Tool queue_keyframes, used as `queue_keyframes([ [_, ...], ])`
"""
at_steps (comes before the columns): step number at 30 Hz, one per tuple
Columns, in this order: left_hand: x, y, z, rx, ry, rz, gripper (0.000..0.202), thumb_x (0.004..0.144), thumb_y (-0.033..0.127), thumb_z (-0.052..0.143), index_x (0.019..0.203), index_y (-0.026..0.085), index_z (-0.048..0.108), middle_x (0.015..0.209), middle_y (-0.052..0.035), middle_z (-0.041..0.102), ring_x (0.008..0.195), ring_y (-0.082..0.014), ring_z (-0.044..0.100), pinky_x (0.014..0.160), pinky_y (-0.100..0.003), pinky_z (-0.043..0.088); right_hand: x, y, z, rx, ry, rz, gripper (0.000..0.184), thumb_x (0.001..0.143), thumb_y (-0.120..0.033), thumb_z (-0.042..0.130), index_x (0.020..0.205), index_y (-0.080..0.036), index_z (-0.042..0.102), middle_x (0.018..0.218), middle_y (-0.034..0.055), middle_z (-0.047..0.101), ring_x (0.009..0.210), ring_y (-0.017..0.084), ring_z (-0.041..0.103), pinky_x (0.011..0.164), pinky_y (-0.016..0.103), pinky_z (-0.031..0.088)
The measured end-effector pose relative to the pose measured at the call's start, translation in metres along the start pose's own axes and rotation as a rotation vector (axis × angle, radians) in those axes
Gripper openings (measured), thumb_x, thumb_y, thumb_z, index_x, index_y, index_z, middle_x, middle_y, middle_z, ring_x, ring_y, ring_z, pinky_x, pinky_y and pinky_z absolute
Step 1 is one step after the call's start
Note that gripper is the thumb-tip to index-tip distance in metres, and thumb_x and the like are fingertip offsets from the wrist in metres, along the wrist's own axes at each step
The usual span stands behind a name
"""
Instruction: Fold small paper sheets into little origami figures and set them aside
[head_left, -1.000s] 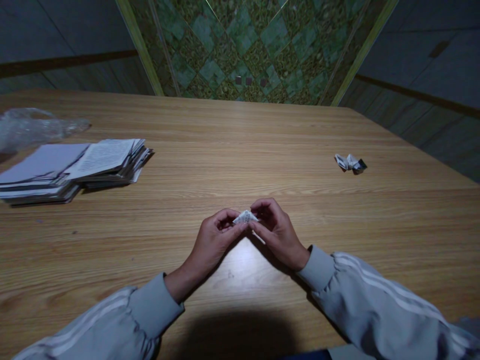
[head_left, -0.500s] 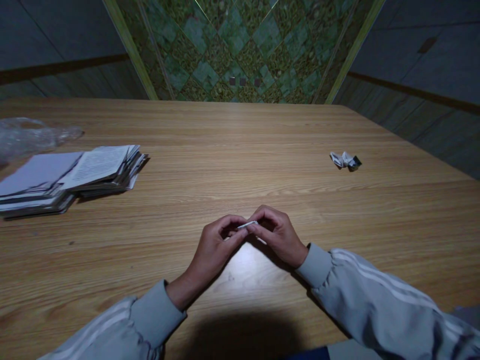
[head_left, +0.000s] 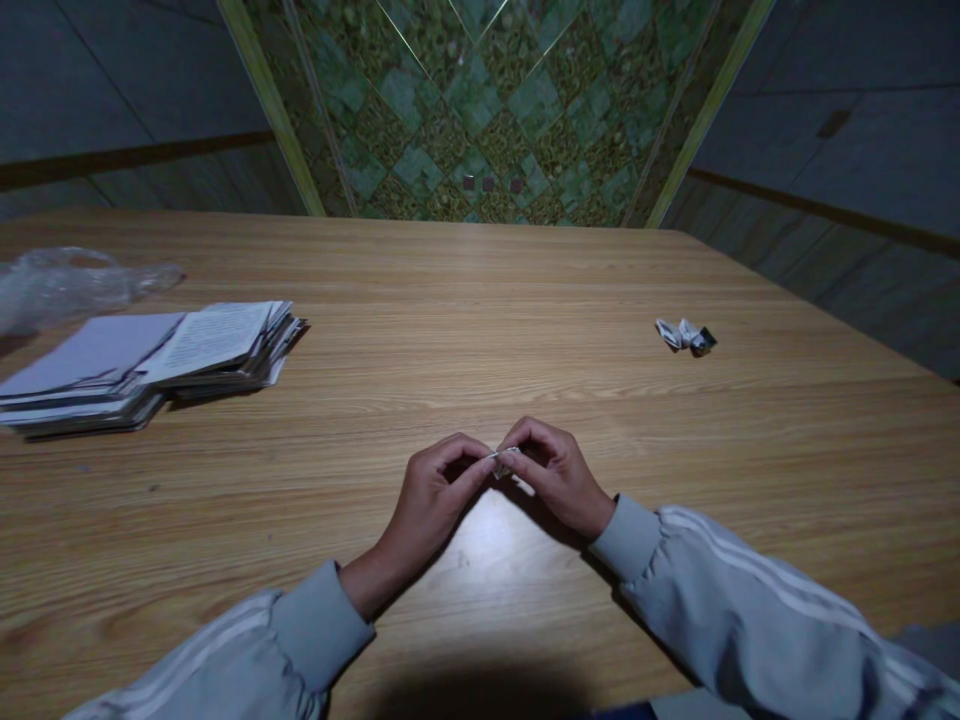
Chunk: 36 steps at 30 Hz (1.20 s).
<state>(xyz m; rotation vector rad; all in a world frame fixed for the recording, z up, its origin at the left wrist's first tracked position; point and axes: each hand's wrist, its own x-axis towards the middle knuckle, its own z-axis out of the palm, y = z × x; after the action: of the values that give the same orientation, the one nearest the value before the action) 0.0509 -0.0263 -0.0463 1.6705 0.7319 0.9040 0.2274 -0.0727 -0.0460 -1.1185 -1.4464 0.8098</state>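
A small piece of folded paper (head_left: 504,466), whitish with darker print, is pinched between my two hands just above the wooden table. My left hand (head_left: 442,482) grips its left end between thumb and forefinger. From the other side, my right hand (head_left: 553,470) holds it with the thumb on the near face and the fingers curled behind. Fingertips cover most of the paper, so its full shape is hidden. The two hands nearly touch at the tips.
Stacks of printed paper sheets (head_left: 214,340) lie at the left, with a clear plastic bag (head_left: 75,285) behind them. Several small folded paper pieces (head_left: 684,335) sit at the right. The wooden table (head_left: 465,300) reaches back to a green patterned wall.
The paper has turned between my fingers: earlier a thin edge showed to the left, now a small part hangs below the fingertips. The view has tilted slightly upward.
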Motion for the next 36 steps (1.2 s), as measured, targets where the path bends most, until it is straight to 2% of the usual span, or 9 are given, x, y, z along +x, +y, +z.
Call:
queue_keyframes([
  [4,0.0018,0.0003,0.0014,-0.037,-0.013,-0.022,0.012,0.090,0.029,0.068,0.088,0.018,0.072,0.083,-0.0025,0.070,0.077,-0.0161,0.063,0.070,-0.025,0.048,0.0005,0.0017,0.0006,0.029,0.036,-0.018,0.019,0.090,-0.033,0.069,0.079,-0.018,0.066,0.074,0.0010,0.064,0.069,0.014,0.060,0.065,0.027,0.047],
  [12,0.0019,0.0014,-0.0031,0.065,0.022,0.114,0.017,0.090,0.028,0.067,0.079,0.017,0.072,0.078,-0.0031,0.069,0.075,-0.0160,0.063,0.070,-0.026,0.047,0.0012,0.0010,0.0014,0.112,-0.026,0.037,0.017,0.089,-0.033,0.069,0.083,-0.018,0.067,0.077,0.0014,0.066,0.073,0.015,0.062,0.069,0.028,0.049],
  [15,0.0013,0.0013,-0.0015,0.044,0.020,0.061,0.018,0.090,0.030,0.066,0.079,0.018,0.071,0.076,-0.0020,0.068,0.072,-0.0153,0.062,0.068,-0.026,0.047,0.0019,0.0010,0.0028,0.079,0.009,0.026,0.019,0.089,-0.034,0.069,0.079,-0.018,0.066,0.075,0.0010,0.064,0.071,0.014,0.061,0.067,0.027,0.048],
  [19,-0.0001,-0.0007,0.0022,-0.023,-0.019,-0.095,0.017,0.085,0.034,0.071,0.087,0.017,0.070,0.079,-0.0025,0.069,0.070,-0.0161,0.062,0.064,-0.026,0.047,0.0021,0.0006,0.0049,0.087,0.096,0.042,0.021,0.087,-0.035,0.071,0.076,-0.019,0.064,0.072,-0.0002,0.063,0.068,0.013,0.057,0.063,0.026,0.045],
  [21,-0.0007,-0.0018,0.0032,-0.022,-0.009,-0.129,0.018,0.082,0.034,0.073,0.083,0.016,0.070,0.077,-0.0031,0.069,0.069,-0.0163,0.061,0.063,-0.027,0.047,0.0015,0.0001,0.0056,0.109,0.107,0.045,0.021,0.086,-0.035,0.072,0.076,-0.019,0.064,0.071,-0.0006,0.062,0.066,0.012,0.056,0.062,0.025,0.044],
  [24,-0.0013,-0.0022,0.0036,-0.048,0.024,-0.142,0.019,0.080,0.033,0.073,0.075,0.015,0.069,0.072,-0.0031,0.068,0.067,-0.0158,0.060,0.063,-0.026,0.047,0.0001,-0.0007,0.0061,0.133,0.093,0.044,0.021,0.086,-0.035,0.072,0.075,-0.019,0.064,0.071,-0.0003,0.063,0.066,0.013,0.057,0.061,0.025,0.045],
  [28,-0.0022,-0.0004,0.0045,-0.119,-0.002,-0.181,0.019,0.080,0.032,0.072,0.072,0.016,0.066,0.066,-0.0020,0.067,0.063,-0.0147,0.059,0.060,-0.025,0.046,-0.0013,-0.0004,0.0072,0.173,0.087,0.067,0.022,0.087,-0.036,0.072,0.076,-0.019,0.063,0.071,0.0000,0.063,0.063,0.013,0.059,0.058,0.026,0.048],
  [36,-0.0020,-0.0014,0.0026,-0.079,-0.076,-0.130,0.019,0.087,0.033,0.067,0.078,0.016,0.068,0.071,-0.0022,0.068,0.068,-0.0155,0.061,0.065,-0.026,0.048,-0.0004,-0.0029,0.0070,0.215,0.063,0.080,0.024,0.087,-0.039,0.072,0.076,-0.019,0.063,0.071,-0.0008,0.064,0.062,0.013,0.061,0.058,0.026,0.049],
])
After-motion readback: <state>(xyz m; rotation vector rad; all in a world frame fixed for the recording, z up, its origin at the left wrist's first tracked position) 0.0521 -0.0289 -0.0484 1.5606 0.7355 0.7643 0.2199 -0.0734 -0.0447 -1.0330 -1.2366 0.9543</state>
